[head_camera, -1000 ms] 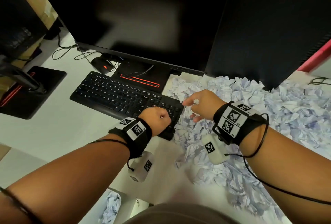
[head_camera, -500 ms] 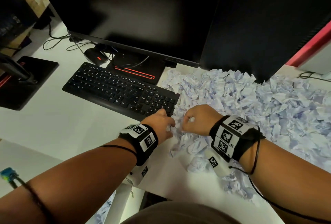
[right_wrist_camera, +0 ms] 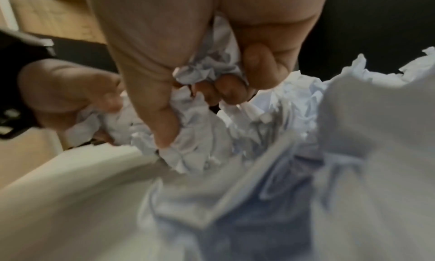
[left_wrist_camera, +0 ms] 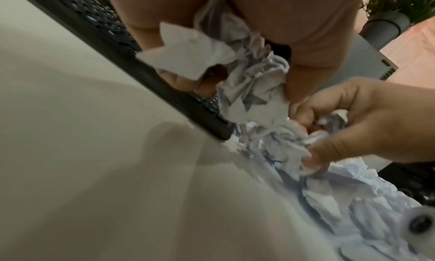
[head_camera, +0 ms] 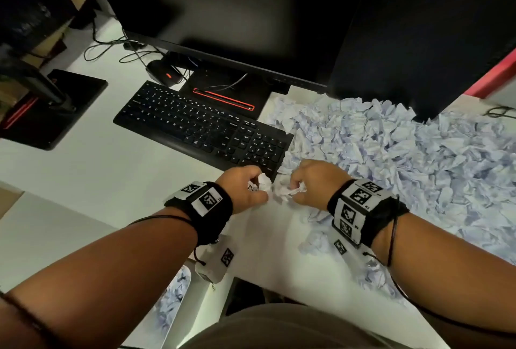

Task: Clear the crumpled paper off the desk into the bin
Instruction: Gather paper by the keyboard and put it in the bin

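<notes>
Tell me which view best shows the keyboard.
The head view: the whole keyboard lies on the desk, keys visible. The left wrist view catches only a blurred edge strip; the right wrist view shows no clear keyboard.

right hand (right_wrist_camera: 188, 60) gripping crumpled paper (right_wrist_camera: 207, 67)

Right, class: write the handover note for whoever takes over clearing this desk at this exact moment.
Left hand: grips a wad of crumpled paper at the keyboard's near right corner.
Right hand: grips another wad at the pile's near left edge.
Pile: covers the right side of the desk.
Bin: below the desk's front edge, already holds some paper.
Done: two handfuls gathered.
Left: drop both into the bin, then clear the pile.
</notes>
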Available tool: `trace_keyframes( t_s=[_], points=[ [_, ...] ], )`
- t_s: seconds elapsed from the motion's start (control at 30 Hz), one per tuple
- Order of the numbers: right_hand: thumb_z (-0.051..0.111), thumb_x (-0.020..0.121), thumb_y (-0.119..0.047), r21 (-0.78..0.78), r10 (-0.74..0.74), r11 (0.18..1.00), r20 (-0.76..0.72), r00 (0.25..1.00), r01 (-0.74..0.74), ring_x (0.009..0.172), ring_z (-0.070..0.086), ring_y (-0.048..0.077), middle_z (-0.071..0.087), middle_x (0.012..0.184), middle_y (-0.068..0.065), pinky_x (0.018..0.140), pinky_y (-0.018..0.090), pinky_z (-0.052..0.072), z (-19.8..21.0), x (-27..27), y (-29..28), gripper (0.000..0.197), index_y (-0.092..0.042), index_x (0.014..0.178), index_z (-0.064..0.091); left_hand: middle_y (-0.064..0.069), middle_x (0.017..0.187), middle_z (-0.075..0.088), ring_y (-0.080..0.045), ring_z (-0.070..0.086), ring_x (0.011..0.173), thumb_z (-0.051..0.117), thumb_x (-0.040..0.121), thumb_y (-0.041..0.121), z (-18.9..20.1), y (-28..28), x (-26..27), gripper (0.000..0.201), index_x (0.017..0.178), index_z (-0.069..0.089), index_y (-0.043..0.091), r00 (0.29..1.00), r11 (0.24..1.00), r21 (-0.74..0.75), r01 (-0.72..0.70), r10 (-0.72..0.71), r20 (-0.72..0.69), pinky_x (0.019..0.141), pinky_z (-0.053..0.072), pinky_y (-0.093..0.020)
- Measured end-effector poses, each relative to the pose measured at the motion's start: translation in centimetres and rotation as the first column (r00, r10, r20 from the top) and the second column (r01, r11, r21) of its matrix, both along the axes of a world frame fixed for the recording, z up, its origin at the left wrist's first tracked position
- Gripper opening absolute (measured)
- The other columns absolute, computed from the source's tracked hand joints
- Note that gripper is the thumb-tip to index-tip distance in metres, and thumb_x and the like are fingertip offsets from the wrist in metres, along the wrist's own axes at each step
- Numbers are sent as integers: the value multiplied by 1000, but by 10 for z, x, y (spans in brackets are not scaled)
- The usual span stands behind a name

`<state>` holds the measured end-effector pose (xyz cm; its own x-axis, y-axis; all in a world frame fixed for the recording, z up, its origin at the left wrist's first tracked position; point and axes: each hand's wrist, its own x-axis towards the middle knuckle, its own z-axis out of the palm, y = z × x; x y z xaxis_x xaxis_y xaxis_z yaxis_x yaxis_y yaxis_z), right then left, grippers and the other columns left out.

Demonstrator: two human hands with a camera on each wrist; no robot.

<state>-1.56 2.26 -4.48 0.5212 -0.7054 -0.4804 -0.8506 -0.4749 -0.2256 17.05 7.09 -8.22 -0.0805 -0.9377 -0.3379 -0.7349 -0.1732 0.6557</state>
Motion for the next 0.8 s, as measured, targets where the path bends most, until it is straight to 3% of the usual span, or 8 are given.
trace_keyframes(
  t_s=[0.13,0.23,0.3,0.37,0.47,0.57,0.7,0.8],
  points=[
    [64,84,-32,-38,-55,997,112,992,60,100,53,19,49,100,-3,82,28,41,12,7,-7,17,-23,98,62,9,74,52,-16,51,72,68,79,20,6,8,2,19,82,49,19,987,991,-45,-123,117,-113,66,38,-25],
    [61,86,-31,-49,-79,995,80,994,83,84,51,20,47,76,-6,67,26,37,20,15,-9,20,-20,102,55,7,71,53,-12,48,60,69,77,12,17,11,1,31,97,46,18,962,982,-62,-177,160,-221,62,40,-26],
    [58,87,-26,-46,-91,995,56,994,93,78,50,21,46,73,-5,59,26,34,22,21,-8,21,-21,106,51,7,67,53,-7,45,49,68,75,10,24,13,2,43,108,43,23,963,987,-49,-152,136,-233,56,40,-22],
    [54,89,-19,-18,-101,995,63,993,102,82,54,23,59,92,2,61,27,39,23,26,-6,32,-27,119,47,8,69,52,-5,46,50,67,75,11,28,16,4,55,119,42,28,975,993,-31,-115,107,-195,57,39,-20],
    [45,92,-7,18,-83,996,32,996,82,107,57,26,57,125,8,81,30,44,24,30,-4,51,-34,136,44,11,81,57,-4,54,63,66,75,13,29,19,10,61,128,45,35,990,997,-19,-77,74,-120,68,43,-19],
    [42,90,-1,31,-136,990,50,989,134,103,57,23,58,125,6,80,26,43,21,28,-4,47,-32,119,62,6,105,63,-13,61,91,63,78,14,27,24,18,42,116,62,32,998,998,7,-58,58,-29,86,46,-22],
    [40,84,5,55,-175,984,51,983,172,76,52,20,57,99,1,55,21,38,22,28,-3,42,-26,84,67,9,85,56,-10,53,75,59,83,16,23,33,30,18,90,67,30,995,994,57,-98,96,38,66,42,-15],
    [44,84,-4,30,-199,980,69,978,197,74,52,20,61,91,2,59,22,40,20,31,0,29,-22,74,65,14,78,54,-3,51,68,59,83,15,20,38,37,17,82,63,31,992,990,64,-123,121,30,55,35,-8]
  ],
)
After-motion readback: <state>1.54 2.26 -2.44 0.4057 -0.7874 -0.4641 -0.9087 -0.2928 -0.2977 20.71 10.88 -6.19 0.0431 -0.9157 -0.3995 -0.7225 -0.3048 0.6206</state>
